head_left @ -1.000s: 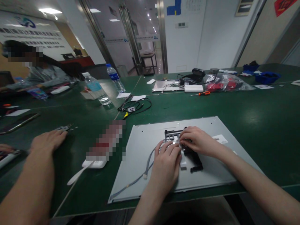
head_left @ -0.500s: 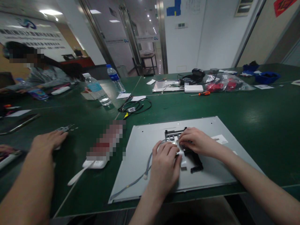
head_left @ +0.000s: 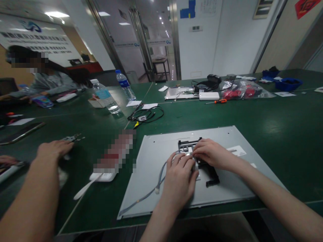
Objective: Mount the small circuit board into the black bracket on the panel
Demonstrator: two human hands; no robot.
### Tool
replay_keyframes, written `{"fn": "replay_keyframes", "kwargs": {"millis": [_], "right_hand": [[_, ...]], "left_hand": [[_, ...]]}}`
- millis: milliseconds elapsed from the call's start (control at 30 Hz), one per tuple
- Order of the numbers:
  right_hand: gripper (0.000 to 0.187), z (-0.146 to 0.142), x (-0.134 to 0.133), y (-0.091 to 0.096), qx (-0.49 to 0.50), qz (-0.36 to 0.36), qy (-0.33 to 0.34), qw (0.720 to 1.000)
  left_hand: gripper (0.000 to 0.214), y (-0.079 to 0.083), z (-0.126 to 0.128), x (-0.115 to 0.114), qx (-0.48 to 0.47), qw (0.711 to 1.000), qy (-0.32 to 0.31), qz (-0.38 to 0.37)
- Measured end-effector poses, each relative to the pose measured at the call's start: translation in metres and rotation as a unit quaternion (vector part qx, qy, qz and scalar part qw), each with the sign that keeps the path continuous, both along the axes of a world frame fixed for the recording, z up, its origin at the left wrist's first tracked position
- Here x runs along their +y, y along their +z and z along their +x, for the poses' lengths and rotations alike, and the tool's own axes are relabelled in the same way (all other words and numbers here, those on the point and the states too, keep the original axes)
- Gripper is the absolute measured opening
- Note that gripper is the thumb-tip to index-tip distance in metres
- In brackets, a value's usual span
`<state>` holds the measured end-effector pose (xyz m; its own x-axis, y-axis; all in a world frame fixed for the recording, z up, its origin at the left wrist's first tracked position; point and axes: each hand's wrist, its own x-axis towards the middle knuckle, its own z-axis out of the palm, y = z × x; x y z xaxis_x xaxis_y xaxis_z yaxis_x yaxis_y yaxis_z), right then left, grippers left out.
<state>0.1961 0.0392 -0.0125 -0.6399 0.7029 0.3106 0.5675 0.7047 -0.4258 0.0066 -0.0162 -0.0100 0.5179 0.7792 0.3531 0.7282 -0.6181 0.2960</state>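
Note:
A pale grey flat metal panel [head_left: 151, 161] lies on the green table, angled towards me. On its middle sits a black plastic bracket [head_left: 213, 176], partly covered by my hands. My left hand [head_left: 180, 174] curls over the bracket's left side, thumb and fingers closed around a small silvery piece that is mostly hidden. Touching the same spot from the right, my right hand [head_left: 212, 153] has its fingertips pinched together; what lies between them cannot be seen. A grey cable [head_left: 159, 174] with a white connector runs from under my left hand across the panel's left part.
Left of the panel lies a phone-like device on a white power bank [head_left: 106, 176]. Another person's arm [head_left: 41, 181] reaches in at the left. Water bottles [head_left: 108, 101], a black cable [head_left: 156, 114], an orange-handled screwdriver [head_left: 219, 101] and a plastic bag [head_left: 247, 90] are farther back.
My left fingers have moved slightly right and closer to my right fingertips. The silvery piece by my left thumb has shifted and is now more covered. The panel stays put.

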Motion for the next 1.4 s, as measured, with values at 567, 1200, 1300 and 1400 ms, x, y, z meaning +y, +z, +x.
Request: {"fn": "replay_keyframes", "kwargs": {"millis": [567, 1200, 1300, 1400], "right_hand": [[0.019, -0.002, -0.001, -0.005, 0.002, 0.005, -0.004, 1.000], [0.018, 0.008, -0.004, 0.008, 0.005, 0.002, -0.039, 0.999], [0.020, 0.024, -0.009, 0.008, -0.004, 0.003, -0.116, 0.993], [0.031, 0.045, -0.024, -0.002, -0.019, 0.002, -0.213, 0.977]], "left_hand": [[0.030, 0.000, 0.001, 0.000, 0.020, 1.000, -0.009, -0.004], [0.025, -0.003, 0.000, 0.001, 0.008, 1.000, -0.021, -0.007], [0.021, -0.001, 0.000, 0.000, 0.011, 1.000, -0.017, -0.013], [0.022, -0.001, 0.001, 0.000, 0.011, 1.000, -0.014, -0.019]]}}
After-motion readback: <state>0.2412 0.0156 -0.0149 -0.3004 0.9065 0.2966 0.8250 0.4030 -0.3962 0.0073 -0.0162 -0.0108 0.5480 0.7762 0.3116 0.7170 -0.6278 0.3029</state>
